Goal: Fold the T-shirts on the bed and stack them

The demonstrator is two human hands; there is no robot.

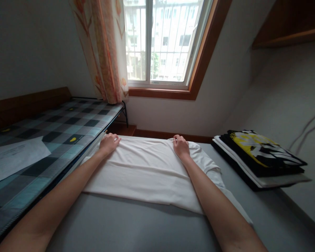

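Observation:
A white T-shirt (144, 171) lies folded over on itself across the grey surface, with light creases along its length. At its far left corner my left hand (109, 143) is closed, fingertips pinching the fabric's edge. My right hand (181, 147) grips the far edge farther right, its fingers curled over and partly hidden from me. Beyond the right hand, the rumpled part of the shirt spreads to the right and runs down behind my forearm.
A stack of folded clothes (265, 154) sits at the right by the wall. To the left is a checked mattress (89, 122) holding a sheet of paper (18, 157). A curtain (107, 52) hangs beside the barred window (162, 45). The grey surface (126, 224) extends toward me.

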